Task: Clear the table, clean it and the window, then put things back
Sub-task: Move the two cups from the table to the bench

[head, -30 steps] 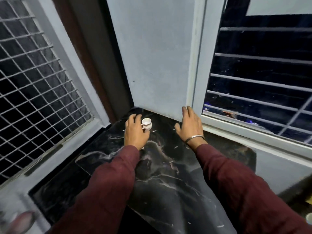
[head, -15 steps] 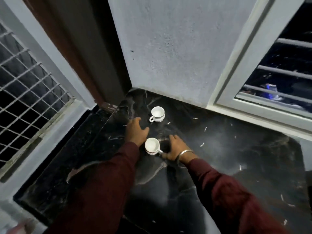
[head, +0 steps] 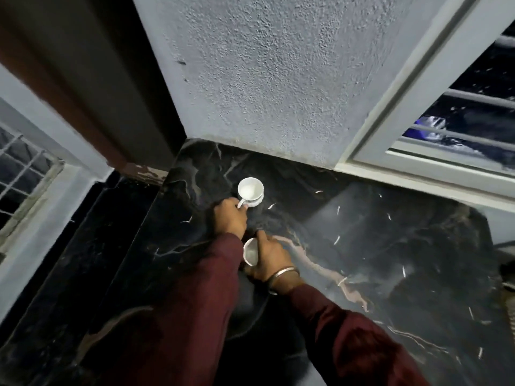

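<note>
A small white cup (head: 250, 190) stands upright near the back corner of the black marble table (head: 376, 246). My left hand (head: 230, 218) pinches its handle from the near side. A second white cup (head: 250, 255) sits closer to me, tilted on its side in my right hand (head: 271, 260), whose fingers wrap around it; a metal bangle circles that wrist. Both arms wear dark red sleeves. The barred window (head: 459, 129) with its white frame lies at the upper right.
A rough grey wall (head: 264, 79) rises behind the table. A mesh window (head: 22, 168) and its pale sill are at the left, with a brown door frame (head: 55, 87) between. Small white scraps (head: 337, 239) dot the marble.
My left hand has reached forward and taken the far cup's handle. My right hand has closed around the near cup and tipped it. The view has moved closer to the table.
</note>
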A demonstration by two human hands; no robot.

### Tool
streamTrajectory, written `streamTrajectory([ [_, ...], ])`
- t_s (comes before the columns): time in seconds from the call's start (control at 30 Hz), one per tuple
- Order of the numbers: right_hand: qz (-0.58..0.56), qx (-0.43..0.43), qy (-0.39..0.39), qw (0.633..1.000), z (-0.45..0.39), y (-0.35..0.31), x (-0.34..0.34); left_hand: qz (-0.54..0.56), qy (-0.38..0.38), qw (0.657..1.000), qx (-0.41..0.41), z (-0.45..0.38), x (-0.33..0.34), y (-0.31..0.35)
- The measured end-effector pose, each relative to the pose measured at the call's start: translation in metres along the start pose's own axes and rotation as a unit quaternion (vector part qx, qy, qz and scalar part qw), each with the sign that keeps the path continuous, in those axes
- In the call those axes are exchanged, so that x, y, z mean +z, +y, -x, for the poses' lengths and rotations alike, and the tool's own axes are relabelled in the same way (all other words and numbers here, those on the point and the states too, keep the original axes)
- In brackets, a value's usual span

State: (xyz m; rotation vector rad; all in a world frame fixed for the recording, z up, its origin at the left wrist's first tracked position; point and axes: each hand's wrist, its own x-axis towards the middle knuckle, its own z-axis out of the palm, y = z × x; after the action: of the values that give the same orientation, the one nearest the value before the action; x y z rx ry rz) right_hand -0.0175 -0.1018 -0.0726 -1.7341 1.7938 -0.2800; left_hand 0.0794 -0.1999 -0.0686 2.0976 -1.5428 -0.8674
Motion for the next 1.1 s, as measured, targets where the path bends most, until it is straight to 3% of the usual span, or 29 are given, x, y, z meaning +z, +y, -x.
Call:
streamTrajectory([
  [0.33, -0.164, 0.206, 0.188, 0.946, 0.040, 0.079, -0.080, 0.112, -0.024, 0.992, 0.062, 0.063, 0.030, 0.058],
  [0.6, -0.194, 0.276, 0.312, 0.888, 0.197, 0.193, -0.158, 0.129, -0.149, 0.968, 0.157, 0.222, 0.117, 0.152],
  [0.77, -0.194, 0.337, 0.361, 0.848, 0.303, 0.281, -0.192, 0.172, -0.213, 0.950, 0.151, 0.302, 0.225, 0.179],
  [1.1, -0.246, 0.433, 0.421, 0.758, 0.500, 0.431, -0.233, 0.140, -0.347, 0.913, 0.162, 0.519, 0.334, 0.279],
])
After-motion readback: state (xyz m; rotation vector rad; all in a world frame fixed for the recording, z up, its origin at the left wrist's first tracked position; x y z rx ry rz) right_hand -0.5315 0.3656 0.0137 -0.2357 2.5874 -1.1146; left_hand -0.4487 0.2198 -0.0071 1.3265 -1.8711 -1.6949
